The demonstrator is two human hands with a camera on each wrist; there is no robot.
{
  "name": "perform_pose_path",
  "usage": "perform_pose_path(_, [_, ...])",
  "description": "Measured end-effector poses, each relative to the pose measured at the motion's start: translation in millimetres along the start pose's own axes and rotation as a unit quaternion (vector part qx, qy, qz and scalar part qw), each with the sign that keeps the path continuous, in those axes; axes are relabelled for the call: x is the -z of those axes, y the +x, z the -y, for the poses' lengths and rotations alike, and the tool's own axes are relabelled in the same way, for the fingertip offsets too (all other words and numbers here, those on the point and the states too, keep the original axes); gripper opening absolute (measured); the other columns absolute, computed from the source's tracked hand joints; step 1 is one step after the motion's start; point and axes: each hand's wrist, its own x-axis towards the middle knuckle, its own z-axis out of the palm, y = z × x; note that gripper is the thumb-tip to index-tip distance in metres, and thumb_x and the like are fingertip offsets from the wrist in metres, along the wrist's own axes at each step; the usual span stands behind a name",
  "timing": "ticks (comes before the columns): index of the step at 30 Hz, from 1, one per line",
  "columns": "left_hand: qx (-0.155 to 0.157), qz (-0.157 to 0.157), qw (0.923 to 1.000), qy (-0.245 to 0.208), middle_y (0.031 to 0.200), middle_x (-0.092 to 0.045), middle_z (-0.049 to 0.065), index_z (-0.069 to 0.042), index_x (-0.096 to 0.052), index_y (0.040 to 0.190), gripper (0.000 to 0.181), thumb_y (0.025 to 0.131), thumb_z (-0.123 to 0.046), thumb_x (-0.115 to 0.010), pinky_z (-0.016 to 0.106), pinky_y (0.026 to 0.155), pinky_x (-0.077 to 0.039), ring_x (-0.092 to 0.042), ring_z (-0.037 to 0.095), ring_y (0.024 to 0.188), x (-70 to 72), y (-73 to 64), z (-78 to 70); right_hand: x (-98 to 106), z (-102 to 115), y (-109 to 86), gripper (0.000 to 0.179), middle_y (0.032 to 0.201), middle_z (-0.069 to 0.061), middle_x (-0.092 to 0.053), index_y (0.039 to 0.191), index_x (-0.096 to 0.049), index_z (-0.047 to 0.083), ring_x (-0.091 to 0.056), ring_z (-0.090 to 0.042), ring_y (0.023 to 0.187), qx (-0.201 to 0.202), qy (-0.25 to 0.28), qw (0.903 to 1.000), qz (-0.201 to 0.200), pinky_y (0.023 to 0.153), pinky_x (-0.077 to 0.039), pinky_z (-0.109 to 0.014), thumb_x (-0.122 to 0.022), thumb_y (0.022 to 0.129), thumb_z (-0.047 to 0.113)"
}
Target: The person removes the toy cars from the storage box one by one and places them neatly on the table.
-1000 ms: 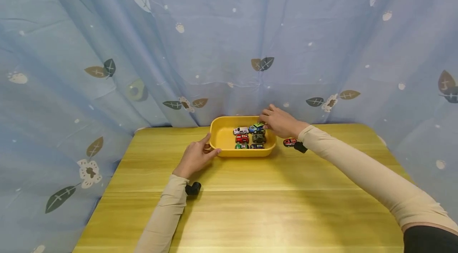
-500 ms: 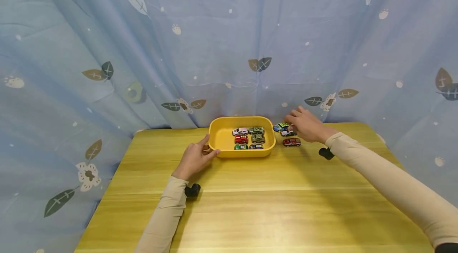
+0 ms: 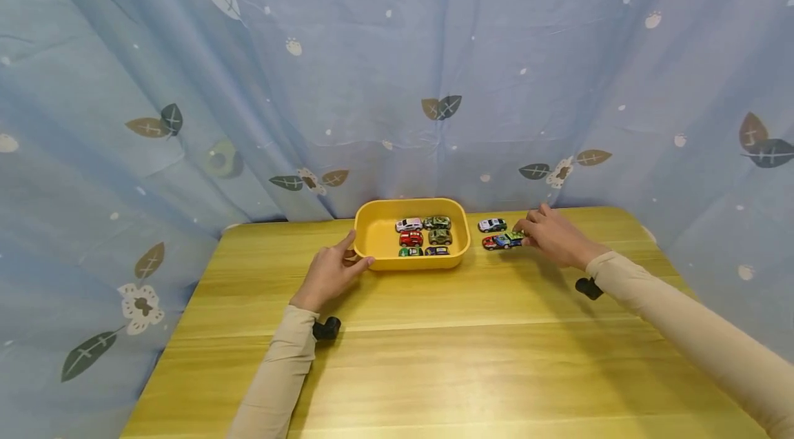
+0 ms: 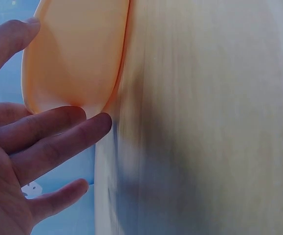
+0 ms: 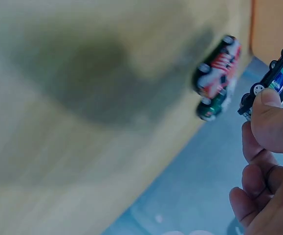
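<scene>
With my left hand I hold the left end of a yellow tray, thumb at its near wall and fingers against its end. In the left wrist view the thumb touches the tray's rim. My right hand pinches a blue-and-green toy car between thumb and fingertips, to the right of the tray. The right wrist view shows this car's wheels and underside, raised off the table. A red toy car is partly hidden behind it. A white-and-green toy car stands just beyond.
Inside the tray several toy cars stand in two columns, among them a white car, a red car and an olive-green car. The wooden table ends at a blue leaf-patterned curtain behind the tray.
My right hand has carried the blue-and-green car out of the tray to the right, then toward me over the red car. My left hand has stayed at the tray's left end.
</scene>
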Motion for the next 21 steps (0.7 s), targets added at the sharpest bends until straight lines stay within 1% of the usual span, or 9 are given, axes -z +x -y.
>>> perform_pose_path(5, [0.003, 0.002, 1.0000, -0.005, 0.124, -0.075, 0.024, 0.001, -0.040, 0.161, 0.086, 0.098, -0.046, -0.076, 0.048, 0.098, -0.060, -0.077, 0.031, 0.111, -0.2, 0.6, 0.7, -19, 1, -9.9, 0.017, 0.092, -0.007, -0.066, 0.114, -0.076, 0.005, -0.042, -0.022, 0.079, -0.005, -0.001, 1.0000, -0.004, 0.073, -0.035, -0.037, -0.074, 0.098, 0.007])
perform_pose_path(10, [0.003, 0.005, 0.9999, -0.010, 0.123, -0.075, 0.024, 0.001, -0.040, 0.161, 0.087, 0.098, -0.046, -0.076, 0.048, 0.098, -0.060, -0.078, 0.031, 0.111, -0.2, 0.6, 0.9, -34, 5, -15.4, 0.018, 0.094, -0.009, -0.066, 0.115, -0.076, 0.003, -0.043, -0.023, 0.081, -0.015, 0.003, 0.9999, -0.006, 0.073, -0.036, -0.037, -0.075, 0.097, 0.008])
perform_pose_path(16, [0.001, 0.003, 1.0000, -0.007, 0.124, -0.075, 0.024, 0.000, -0.040, 0.162, 0.087, 0.098, -0.047, -0.076, 0.049, 0.099, -0.060, -0.077, 0.031, 0.112, 0.0, 0.4, 1.7, -45, 13, -17.5, 0.018, 0.096, -0.009, -0.066, 0.117, -0.075, 0.004, -0.046, -0.024, 0.083, -0.027, 0.005, 0.9996, -0.011, 0.074, -0.039, -0.039, -0.073, 0.100, 0.010])
perform_pose_path(21, [0.002, 0.005, 1.0000, -0.002, 0.124, -0.075, 0.024, 0.000, -0.039, 0.162, 0.087, 0.099, -0.047, -0.075, 0.049, 0.100, -0.059, -0.077, 0.032, 0.113, -0.4, 1.0, 1.1, -47, 16, -20.0, 0.020, 0.098, -0.008, -0.065, 0.119, -0.075, 0.006, -0.047, -0.025, 0.085, -0.035, -0.006, 0.9993, -0.007, 0.073, -0.040, -0.040, -0.072, 0.101, 0.012])
